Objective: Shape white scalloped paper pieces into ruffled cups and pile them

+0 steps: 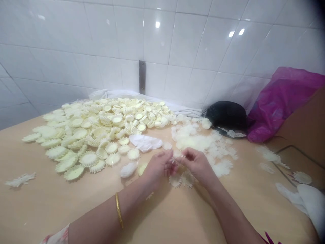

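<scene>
My left hand (160, 166) and my right hand (199, 165) meet over the table with their fingers closed. Between the fingertips is a small whitish flower-shaped piece (177, 155) with a toothed edge, pinched by both hands and partly hidden by them. Just below the fingers lie flat, thin flower-shaped pieces (187, 179) on the tabletop. A loose pile of similar thin white pieces (193, 137) spreads behind my right hand. To the left of my left hand are a small clear dish (128, 169) with something white in it and a crumpled white cloth or paper (145, 143).
A large heap of pale yellow scalloped discs (101, 123) covers the table's back left. At the back right are a black rounded object (225, 117) and a magenta plastic bag (281, 101). A white tiled wall (159, 44) closes off the back. Scattered pieces (302, 177) lie far right.
</scene>
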Demonstrator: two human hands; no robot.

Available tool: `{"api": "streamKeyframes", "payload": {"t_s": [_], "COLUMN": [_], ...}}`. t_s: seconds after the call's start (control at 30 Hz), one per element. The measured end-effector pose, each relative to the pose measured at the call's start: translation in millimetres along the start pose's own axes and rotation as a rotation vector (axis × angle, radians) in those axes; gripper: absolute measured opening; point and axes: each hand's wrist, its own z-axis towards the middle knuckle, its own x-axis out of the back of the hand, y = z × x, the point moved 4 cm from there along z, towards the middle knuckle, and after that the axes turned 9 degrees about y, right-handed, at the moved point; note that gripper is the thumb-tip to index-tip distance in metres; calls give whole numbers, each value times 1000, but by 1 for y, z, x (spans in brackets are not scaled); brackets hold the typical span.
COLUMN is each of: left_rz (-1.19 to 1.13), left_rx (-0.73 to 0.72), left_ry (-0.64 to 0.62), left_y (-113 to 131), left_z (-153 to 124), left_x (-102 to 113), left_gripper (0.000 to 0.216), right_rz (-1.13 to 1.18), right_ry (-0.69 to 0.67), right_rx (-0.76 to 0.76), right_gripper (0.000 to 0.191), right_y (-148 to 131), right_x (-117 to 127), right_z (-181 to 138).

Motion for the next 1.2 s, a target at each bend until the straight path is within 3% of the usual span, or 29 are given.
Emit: {"api": "streamKeyframes", "payload": {"t_s": [0.1, 0.27, 0.43, 0.53, 0.77, 0.93, 1.1, 1.2], "left_rz": [-3, 65, 124, 117, 145, 180, 225, 252], "left_rx": [38, -84, -90, -89, -188, -266, -345, -385], "left_ry": [17, 146, 116, 141, 167, 159, 151, 151], "left_y": [-2, 7, 10, 11, 16, 15, 16, 17], "left_z": [1, 1, -1, -1, -2, -4, -9, -13], "left_x": [1, 6, 5, 7, 5, -2, -12, -17], "left_gripper": [16, 15, 13, 16, 21, 18, 16, 14], "right_rz": [-91, -103, -20, -82, -522, -678, -742, -788], "right_ry": [7, -95, -107, -57, 159, 315, 367, 487], "right_rx": [52, 76, 44, 64, 278, 237, 195, 169], "right_gripper": [20, 11, 9, 11, 12, 14, 16, 17], "right_y": [-1, -3, -2, -1, -3, -1, -1, 1], "right_x": [-1, -3, 1, 5, 13, 18, 19, 34], "right_z": [-1, -2, 0, 1, 4, 8, 9, 12]}}
